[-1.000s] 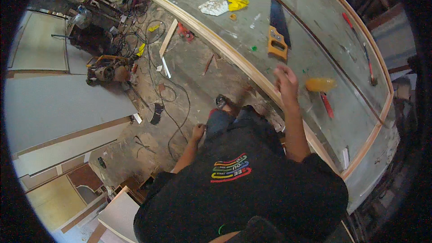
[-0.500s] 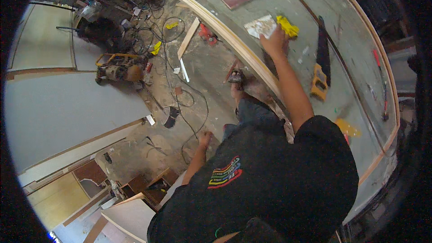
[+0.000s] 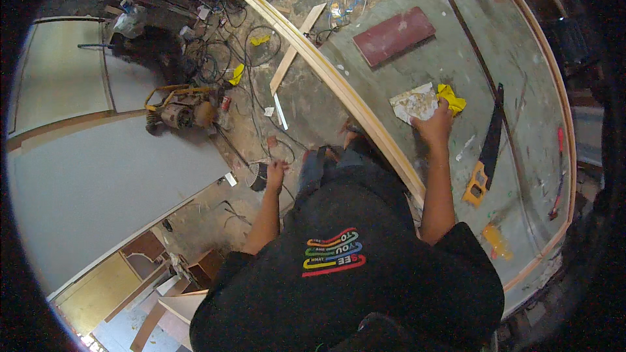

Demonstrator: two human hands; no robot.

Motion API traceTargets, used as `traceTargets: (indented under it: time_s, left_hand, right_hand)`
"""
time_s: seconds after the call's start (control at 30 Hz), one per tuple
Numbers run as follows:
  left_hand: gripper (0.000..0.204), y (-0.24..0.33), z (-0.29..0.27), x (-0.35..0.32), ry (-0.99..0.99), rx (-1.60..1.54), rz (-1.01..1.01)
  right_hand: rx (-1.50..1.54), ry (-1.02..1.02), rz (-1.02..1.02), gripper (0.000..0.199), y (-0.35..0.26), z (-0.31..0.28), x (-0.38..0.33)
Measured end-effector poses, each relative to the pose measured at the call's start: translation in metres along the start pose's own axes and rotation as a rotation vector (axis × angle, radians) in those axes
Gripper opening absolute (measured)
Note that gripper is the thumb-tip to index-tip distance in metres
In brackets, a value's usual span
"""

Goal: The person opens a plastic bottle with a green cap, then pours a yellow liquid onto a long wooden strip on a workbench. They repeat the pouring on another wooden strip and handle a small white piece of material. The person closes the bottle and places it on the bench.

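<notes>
My right hand (image 3: 435,125) reaches over a grey-green panel (image 3: 450,176), fingers bent around the near edge of a crumpled white sheet (image 3: 415,102) with brownish smears. A crumpled bright yellow piece (image 3: 451,99) lies against its fingertips; whether it is paper or cloth I cannot tell. My left hand (image 3: 276,173) hangs above the floor beside a dark-bristled brush head (image 3: 259,176). Its fingers are loosely bent and apart, with nothing visible in them. A dark red board (image 3: 394,36) lies beyond the white sheet.
A handsaw (image 3: 484,156) with a yellow handle lies right of my right hand. Long pale wood strips (image 3: 339,88) run along the panel's left edge. Cables (image 3: 251,91), wood offcuts and a rusty machine (image 3: 181,112) occupy the floor. Large grey sheets (image 3: 117,182) stand left.
The whole view has shifted, so the panel and floor things appear lower. My left hand has risen and moved left. My right hand stays at the white sheet.
</notes>
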State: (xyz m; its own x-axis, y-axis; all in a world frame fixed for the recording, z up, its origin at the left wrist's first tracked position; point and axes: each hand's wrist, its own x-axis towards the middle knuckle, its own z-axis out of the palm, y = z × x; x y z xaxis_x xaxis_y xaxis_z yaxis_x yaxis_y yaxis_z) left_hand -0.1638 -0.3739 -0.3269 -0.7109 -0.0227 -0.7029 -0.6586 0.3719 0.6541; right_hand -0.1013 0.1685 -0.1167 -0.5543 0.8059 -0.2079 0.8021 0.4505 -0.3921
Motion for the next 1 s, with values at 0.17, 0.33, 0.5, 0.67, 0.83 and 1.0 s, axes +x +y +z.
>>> traceTargets:
  time_s: [0.17, 0.33, 0.5, 0.67, 0.83, 1.0]
  left_hand:
    - [0.037, 0.098, 0.033, 0.065, -0.062, 0.460, 0.374]
    - [0.038, 0.123, 0.041, 0.118, -0.273, 0.442, 0.273]
    - [0.037, 0.130, -0.004, 0.175, -0.432, 0.439, 0.144]
    - [0.035, 0.182, -0.081, 0.254, -0.477, 0.380, 0.053]
    - [0.035, 0.233, -0.146, 0.344, -0.267, 0.963, 0.340]
    - [0.037, 0.270, -0.162, 0.379, -0.417, 0.665, 0.720]
  right_hand:
    - [-0.123, -0.071, 0.088, 0.101, -0.004, -0.006, 0.008]
    - [0.020, -0.086, 0.135, 0.104, -0.003, 0.005, 0.017]
    - [0.122, 0.024, 0.242, 0.108, -0.025, 0.027, 0.014]
    - [-0.165, 0.037, 0.314, 0.116, -0.066, 0.048, 0.013]
    - [-0.048, 0.067, 0.377, 0.111, -0.064, 0.038, 0.015]
    - [0.002, 0.120, 0.196, 0.056, -0.080, -0.006, 0.000]
